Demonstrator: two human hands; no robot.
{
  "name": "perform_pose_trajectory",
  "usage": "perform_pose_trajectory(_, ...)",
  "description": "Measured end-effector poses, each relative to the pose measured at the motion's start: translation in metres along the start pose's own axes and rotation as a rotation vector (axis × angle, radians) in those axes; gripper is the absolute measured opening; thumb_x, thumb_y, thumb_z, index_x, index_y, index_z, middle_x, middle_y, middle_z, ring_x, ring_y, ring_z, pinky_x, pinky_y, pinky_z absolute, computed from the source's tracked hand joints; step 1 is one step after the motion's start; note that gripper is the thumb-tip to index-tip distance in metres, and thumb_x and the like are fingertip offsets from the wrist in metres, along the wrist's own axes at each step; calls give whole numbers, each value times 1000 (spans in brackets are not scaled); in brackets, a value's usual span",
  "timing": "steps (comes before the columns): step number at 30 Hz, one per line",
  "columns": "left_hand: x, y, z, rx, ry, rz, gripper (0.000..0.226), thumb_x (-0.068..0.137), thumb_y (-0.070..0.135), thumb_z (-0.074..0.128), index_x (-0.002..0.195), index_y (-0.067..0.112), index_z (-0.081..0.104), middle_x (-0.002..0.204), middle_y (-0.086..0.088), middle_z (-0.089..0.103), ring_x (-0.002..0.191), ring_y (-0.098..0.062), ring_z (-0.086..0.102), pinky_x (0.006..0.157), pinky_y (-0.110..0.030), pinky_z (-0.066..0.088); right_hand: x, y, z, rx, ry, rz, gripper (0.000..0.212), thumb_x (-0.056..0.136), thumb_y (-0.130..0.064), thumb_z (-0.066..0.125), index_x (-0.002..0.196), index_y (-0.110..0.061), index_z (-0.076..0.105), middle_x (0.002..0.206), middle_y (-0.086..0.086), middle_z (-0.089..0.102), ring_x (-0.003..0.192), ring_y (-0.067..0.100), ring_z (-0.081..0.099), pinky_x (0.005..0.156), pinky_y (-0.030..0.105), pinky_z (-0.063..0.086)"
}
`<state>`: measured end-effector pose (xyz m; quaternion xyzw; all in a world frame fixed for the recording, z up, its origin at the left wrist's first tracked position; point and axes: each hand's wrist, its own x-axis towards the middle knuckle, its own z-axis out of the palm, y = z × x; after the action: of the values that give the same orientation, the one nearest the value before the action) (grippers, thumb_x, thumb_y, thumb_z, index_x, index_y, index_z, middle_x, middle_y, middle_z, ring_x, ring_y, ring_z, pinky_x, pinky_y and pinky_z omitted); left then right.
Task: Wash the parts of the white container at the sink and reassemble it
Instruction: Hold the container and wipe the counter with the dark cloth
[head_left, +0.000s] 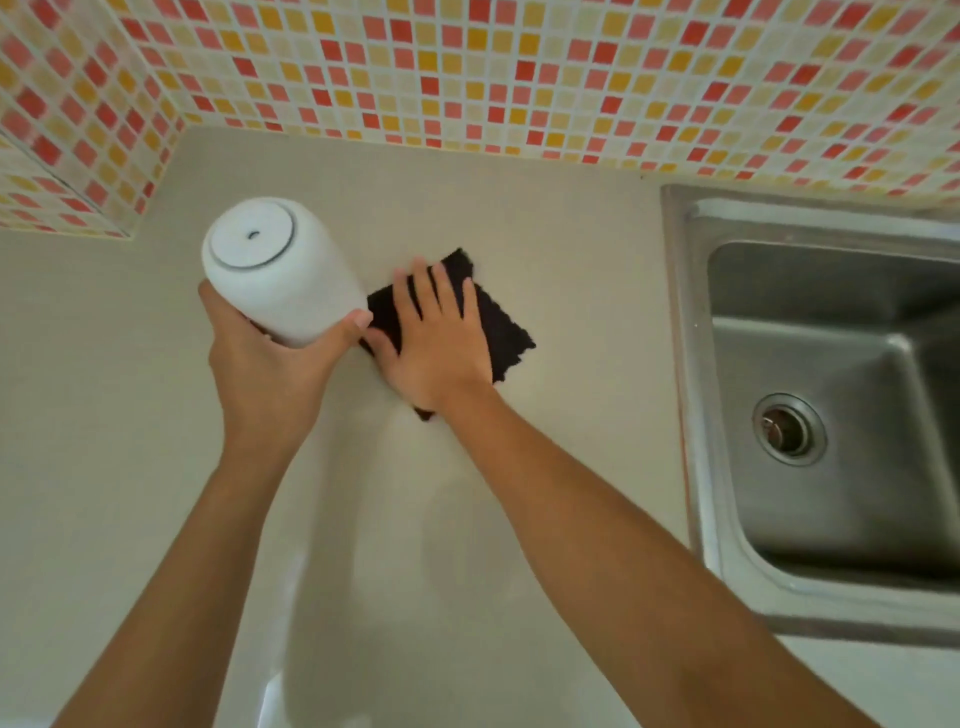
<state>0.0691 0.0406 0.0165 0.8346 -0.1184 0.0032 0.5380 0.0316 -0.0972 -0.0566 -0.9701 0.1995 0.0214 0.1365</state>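
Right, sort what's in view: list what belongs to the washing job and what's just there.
Job:
white container, held in left hand
sink
dark cloth, pressed flat under right hand

Just there:
countertop
mosaic tile wall

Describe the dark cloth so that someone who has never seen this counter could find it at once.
Start at the steel sink on the right and move left across the pale countertop. The dark cloth lies flat there under the right hand, beside the white container held by the left hand. It is the only black, ragged-edged thing in view.
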Motion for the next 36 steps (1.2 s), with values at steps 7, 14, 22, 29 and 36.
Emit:
perform_pose_trajectory(7, -1, 17, 25, 4, -80, -12, 93, 64, 35, 87, 138, 22, 31, 125, 16, 50, 109, 2, 50, 91, -19, 45, -14, 129, -32, -62, 45, 153, 68, 95, -61, 10, 153, -25, 9, 161, -1, 5, 147, 17, 0, 119, 46, 0)
perform_pose_trajectory(14, -23, 4, 38, -6, -170, -76, 98, 59, 40, 88, 137, 25, 31, 131, 10, 52, 116, -9, 54, 97, -38, 49, -92, 103, -25, -39, 95, 329, 70, 97, -56, 18, 152, -14, 12, 160, 9, 12, 147, 27, 7, 118, 50, 9)
perform_pose_trajectory(22, -21, 1, 57, -45, -167, -116, 99, 60, 41, 88, 138, 23, 30, 133, 8, 50, 119, -9, 52, 98, -39, 49, -232, 19, 2, -2, -75, 182, 72, 94, -62, 28, 152, -21, 19, 160, 2, 15, 146, 24, 14, 113, 53, 19)
perform_pose_trajectory(29, -30, -5, 56, -77, -191, -124, 97, 60, 42, 88, 138, 28, 30, 132, 14, 52, 119, -2, 52, 100, -33, 48, -36, 113, -27, -32, 78, 415, 70, 95, -61, 12, 153, -21, 7, 161, 5, 6, 147, 24, 2, 117, 53, 1)
perform_pose_trajectory(36, -50, -11, 52, -43, -240, -88, 100, 60, 38, 88, 140, 23, 30, 135, 11, 50, 122, -4, 49, 104, -31, 44, -2, 126, -32, -30, 91, 452, 63, 96, -57, 8, 152, -29, -2, 161, 9, 1, 147, 27, -1, 117, 54, -1)
